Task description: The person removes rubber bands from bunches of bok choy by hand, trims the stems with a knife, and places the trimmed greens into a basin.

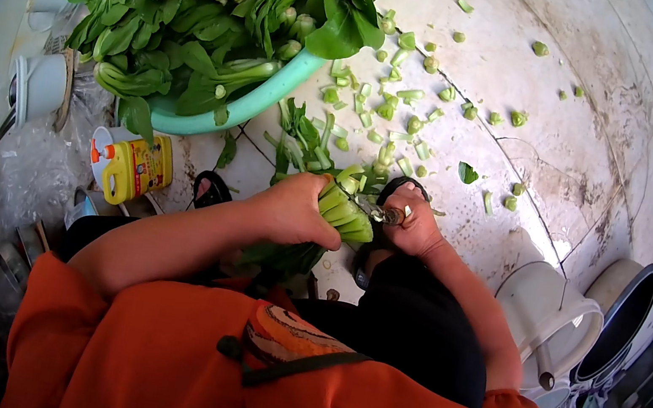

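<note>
My left hand point(301, 210) is wrapped round a bunch of bok choy point(344, 214), its pale green stem ends facing right and its dark leaves hanging below. In my right hand point(414, 220) is a small knife point(377, 210), its blade against the stem ends. The fingers of both hands are closed. Beyond my hands, at the upper left, a teal basin point(253, 98) is heaped with leafy bok choy point(193, 21). Cut stem ends point(387, 109) and leaf scraps point(303, 136) lie scattered on the tiled floor.
A yellow jug point(140, 168) stands left of my forearm, beside crumpled clear plastic point(27, 182). White buckets point(553, 312) and a dark-lined bucket point(621, 315) are at the right. My sandalled feet point(406, 189) are on the dirty tiles point(554, 172).
</note>
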### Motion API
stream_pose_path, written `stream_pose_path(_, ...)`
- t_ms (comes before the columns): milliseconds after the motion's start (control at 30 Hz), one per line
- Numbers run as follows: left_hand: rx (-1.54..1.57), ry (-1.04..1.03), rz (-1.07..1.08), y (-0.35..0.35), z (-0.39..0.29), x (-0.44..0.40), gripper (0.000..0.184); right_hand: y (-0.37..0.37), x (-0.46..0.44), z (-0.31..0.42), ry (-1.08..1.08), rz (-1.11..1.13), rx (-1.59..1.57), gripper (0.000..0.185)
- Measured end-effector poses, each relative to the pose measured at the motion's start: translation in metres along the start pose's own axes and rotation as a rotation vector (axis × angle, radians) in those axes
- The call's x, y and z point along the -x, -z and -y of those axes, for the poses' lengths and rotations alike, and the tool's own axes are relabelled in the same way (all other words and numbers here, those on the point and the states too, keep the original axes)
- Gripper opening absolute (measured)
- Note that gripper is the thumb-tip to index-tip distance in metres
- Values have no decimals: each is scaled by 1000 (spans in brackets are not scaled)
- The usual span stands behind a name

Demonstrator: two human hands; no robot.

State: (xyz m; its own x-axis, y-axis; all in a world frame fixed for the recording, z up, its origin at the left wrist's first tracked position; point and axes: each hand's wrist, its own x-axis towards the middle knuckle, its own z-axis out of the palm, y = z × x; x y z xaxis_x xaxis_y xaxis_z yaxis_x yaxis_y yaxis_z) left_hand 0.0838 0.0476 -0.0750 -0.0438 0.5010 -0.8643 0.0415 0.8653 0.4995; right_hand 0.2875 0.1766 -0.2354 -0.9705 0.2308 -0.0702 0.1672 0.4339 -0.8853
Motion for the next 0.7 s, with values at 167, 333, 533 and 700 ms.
stream_pose_path(167, -12, -17, -41, 5, 3, 3, 55, -7, 18, -13, -55, -39, -81, 11)
stream_pose_path(333, 45, -69, -51, 13, -4, 8, 45, 0, 14, 3, -77, -76, -89, 10)
stream_pose_path(533, -53, -134, -194, 14, -2, 6, 51, 2, 12, 1, -100, -89, -233, 11)
stream_pose_path(700, -185, -53, -310, 12, 3, -2, 52, 12, -1, 21, -16, -63, -112, 11)
